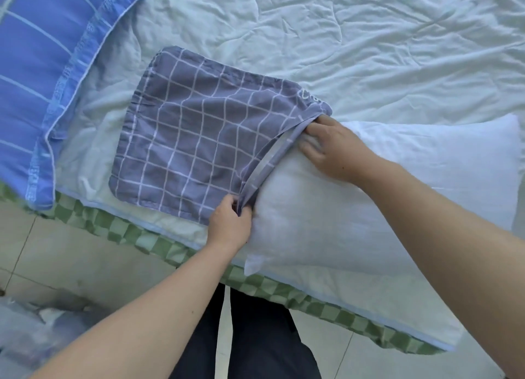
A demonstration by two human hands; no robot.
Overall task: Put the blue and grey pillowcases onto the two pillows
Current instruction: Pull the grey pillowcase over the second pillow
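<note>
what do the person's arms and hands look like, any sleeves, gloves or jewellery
Both forearms are bare as far as the frame shows: no sleeves reach into view. The left hand and right hand wear no gloves, and no rings, watch or bracelet show on the visible sides. Below the arms, dark trousers can be seen.
</note>
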